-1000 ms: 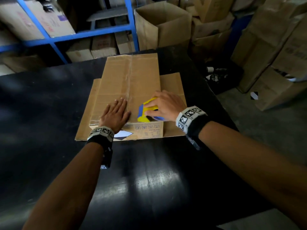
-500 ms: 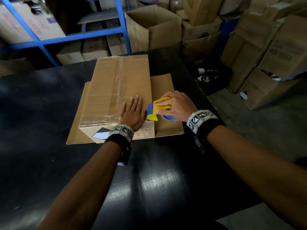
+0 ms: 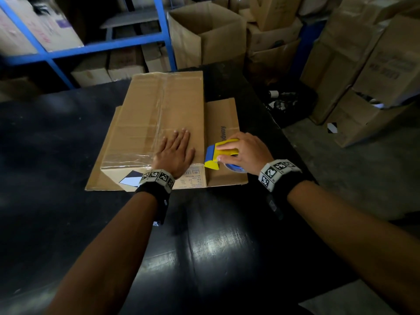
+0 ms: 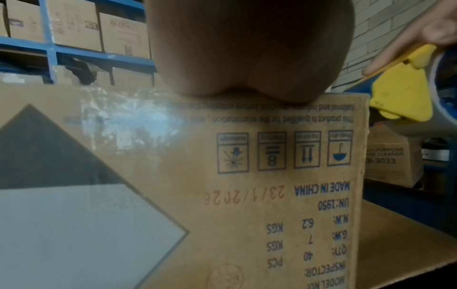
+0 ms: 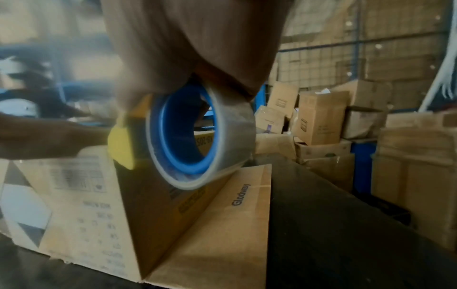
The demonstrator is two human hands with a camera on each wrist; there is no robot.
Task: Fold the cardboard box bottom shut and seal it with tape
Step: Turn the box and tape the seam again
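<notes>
Nearest me on the black table (image 3: 56, 155), my left hand (image 3: 175, 152) lies flat, fingers straight, pressing the box (image 3: 159, 114) top at its near edge, right of the centre seam. Just off the box's near right corner, my right hand (image 3: 244, 153) has its grip clamped round the tape dispenser (image 3: 221, 155), yellow and blue, with the clear roll (image 5: 197, 136) riding level with the box's top edge; whether the roll touches the box I cannot tell. The box sits upside down with the bottom flaps folded shut, and its lower flaps splay flat on the table to either side. Clear tape (image 3: 159, 105) already runs along the seam to the far edge, and a strip crosses the near edge. I judge the sealing nearly done, with perhaps the right end to finish and cut. Beyond the box stand a blue rack (image 3: 91, 47) and stacked cartons (image 3: 204, 35).
</notes>
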